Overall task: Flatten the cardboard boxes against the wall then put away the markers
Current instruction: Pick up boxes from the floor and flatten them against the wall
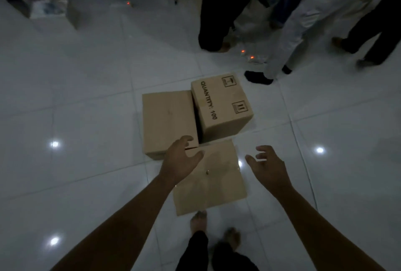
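Hands reaching down toward three cardboard boxes on a glossy tiled floor (pixel 86 88).

Head view: the left hand (pixel 181 159) hangs over the seam between the plain box (pixel 168 122) and the near box (pixel 213 180), fingers spread and loosely curved, gripping nothing; whether it touches the cardboard cannot be told. The right hand (pixel 268 167) hovers just off the near box's right edge, fingers apart and relaxed, also holding nothing. The printed box (pixel 223 105), marked "QUANTITY: 100", stands behind the near box and just beside the plain box. The person's bare feet (pixel 198 219) stand at the near box's closest edge. Other people's legs (pixel 219 14) stand farther off, toward the top right.
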